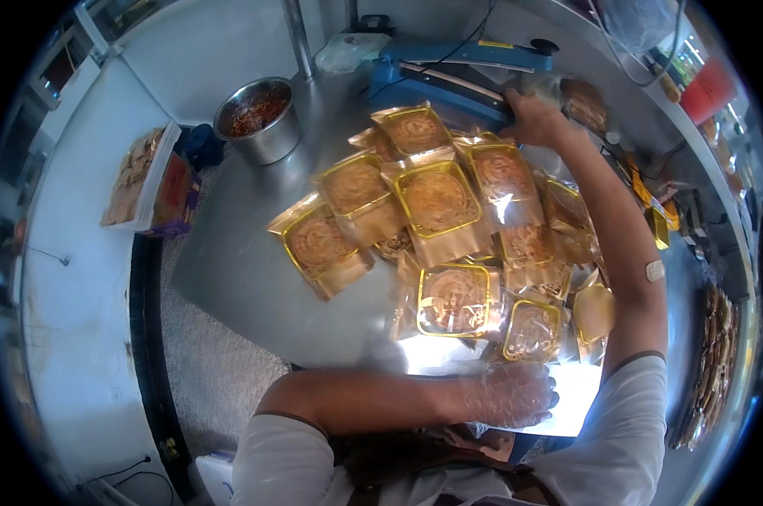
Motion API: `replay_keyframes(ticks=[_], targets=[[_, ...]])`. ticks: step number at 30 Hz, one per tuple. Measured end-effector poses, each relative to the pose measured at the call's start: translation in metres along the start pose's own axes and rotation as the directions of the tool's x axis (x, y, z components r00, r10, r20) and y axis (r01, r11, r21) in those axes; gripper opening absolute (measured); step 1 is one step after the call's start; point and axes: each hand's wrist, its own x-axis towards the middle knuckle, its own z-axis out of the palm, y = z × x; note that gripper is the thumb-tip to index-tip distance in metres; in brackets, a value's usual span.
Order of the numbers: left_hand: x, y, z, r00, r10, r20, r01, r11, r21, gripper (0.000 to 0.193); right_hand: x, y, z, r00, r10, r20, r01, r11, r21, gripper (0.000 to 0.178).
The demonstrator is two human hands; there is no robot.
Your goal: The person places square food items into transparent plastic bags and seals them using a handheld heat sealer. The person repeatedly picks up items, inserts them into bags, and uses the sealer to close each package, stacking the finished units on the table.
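So the person's right hand [533, 120] is stretched out to the right end of a long blue sealer [436, 88] at the back of the surface [246, 270]. Fingers are partly hidden, so can't tell if that grip is clamped on it. The left hand [514, 396], in a clear plastic glove, is down by the near edge, just below the gold packets [439, 202]; can't tell if its grip is together or on something either. Those packets lie in a messy overlapping pile between the two hands, many with yellow-framed clear windows. A steel pot [273, 150] of reddish-brown stuff stands back left, apart from the pile.
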Motion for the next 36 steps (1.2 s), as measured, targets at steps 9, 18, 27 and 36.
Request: replay_keyframes(ticks=[9, 18, 27, 36], targets=[[0.004, -0.003, -0.004, 0.99, -0.025, 0.14, 0.018, 0.999, 0.048, 0.03, 0.039, -0.011, 0.003, 0.997, -0.044, 0.059, 0.046, 0.999, -0.028, 0.069], [0.002, -0.008, -0.003, 0.999, 0.016, 0.047, -0.013, 0.998, -0.061, 0.028, 0.049, -0.023, -0.003, 0.993, -0.077, 0.088, 0.067, 0.992, 0.109, 0.074], [0.001, -0.009, 0.005, 1.0, -0.007, 0.007, 0.007, 0.993, -0.115, 0.024, 0.044, -0.025, -0.002, 0.998, 0.039, 0.056, -0.041, 0.998, 0.037, 0.076], [0.003, -0.003, 0.001, 0.999, -0.05, 0.002, 0.05, 0.997, -0.062, 0.021, 0.016, 0.005, -0.038, 0.987, 0.13, 0.095, -0.12, 0.987, -0.103, 0.07]])
